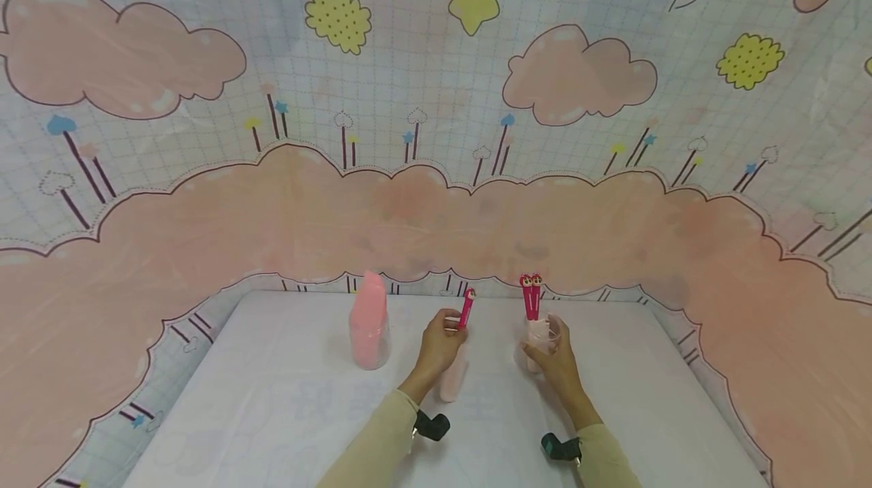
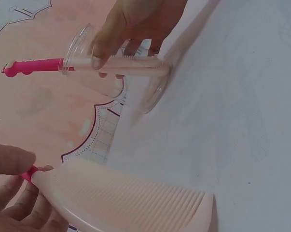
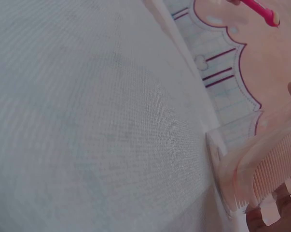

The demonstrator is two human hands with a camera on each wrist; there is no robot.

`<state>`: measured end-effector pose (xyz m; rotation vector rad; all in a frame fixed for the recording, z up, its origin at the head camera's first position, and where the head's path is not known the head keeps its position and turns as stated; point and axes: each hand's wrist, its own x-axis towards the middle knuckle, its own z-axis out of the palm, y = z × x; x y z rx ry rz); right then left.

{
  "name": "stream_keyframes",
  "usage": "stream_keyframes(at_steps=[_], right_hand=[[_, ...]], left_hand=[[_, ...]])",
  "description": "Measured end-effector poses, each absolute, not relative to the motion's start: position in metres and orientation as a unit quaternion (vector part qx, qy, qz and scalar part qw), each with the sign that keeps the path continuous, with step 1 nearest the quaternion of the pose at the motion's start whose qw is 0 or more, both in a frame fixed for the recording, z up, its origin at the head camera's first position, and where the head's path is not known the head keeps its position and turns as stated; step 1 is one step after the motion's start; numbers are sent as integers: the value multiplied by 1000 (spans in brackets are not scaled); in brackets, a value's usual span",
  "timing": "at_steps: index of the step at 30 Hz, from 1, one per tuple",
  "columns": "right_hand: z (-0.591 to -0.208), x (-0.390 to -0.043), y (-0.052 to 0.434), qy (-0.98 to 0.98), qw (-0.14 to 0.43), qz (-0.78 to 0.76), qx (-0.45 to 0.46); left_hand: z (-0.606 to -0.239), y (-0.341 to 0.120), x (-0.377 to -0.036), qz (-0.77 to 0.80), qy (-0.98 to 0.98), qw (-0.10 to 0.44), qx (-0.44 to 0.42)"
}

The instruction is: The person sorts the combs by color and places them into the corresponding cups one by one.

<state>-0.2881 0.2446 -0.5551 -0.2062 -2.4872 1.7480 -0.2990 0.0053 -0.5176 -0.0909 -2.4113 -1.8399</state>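
My left hand point(image 1: 439, 344) pinches the deep-pink handle of a pale pink comb point(image 1: 453, 380). In the left wrist view the comb's toothed body point(image 2: 131, 195) hangs from those fingers, its teeth in full sight. To the right, a clear jar point(image 2: 155, 94) stands on the white table, and my right hand point(image 1: 560, 355) grips its side. Two more combs point(image 1: 531, 299) stand in that jar with their handles upward, each topped by a small figure. Their pale toothed ends point(image 3: 275, 169) show through the clear wall, partly covered by the right fingers.
Left of the hands stands a second clear container point(image 1: 381, 355) holding a coral-pink thing point(image 1: 370, 306) that rises above its rim; its kind cannot be told. The white tabletop point(image 1: 272, 412) ends at a cloud-patterned cloth point(image 1: 443, 223) behind it.
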Motion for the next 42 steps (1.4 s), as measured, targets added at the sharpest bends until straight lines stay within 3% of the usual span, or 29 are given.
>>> stream_keyframes(at_steps=[16, 35, 42], right_hand=[[-554, -289, 244, -816, 43, 571, -71], [-557, -291, 246, -818, 44, 570, -69], [-555, -290, 245, -816, 41, 572, -71]], left_hand=[[-506, 3, -295, -591, -796, 78, -105], [-481, -7, -288, -633, -765, 82, -84], [-432, -10, -260, -656, -746, 71, -85]])
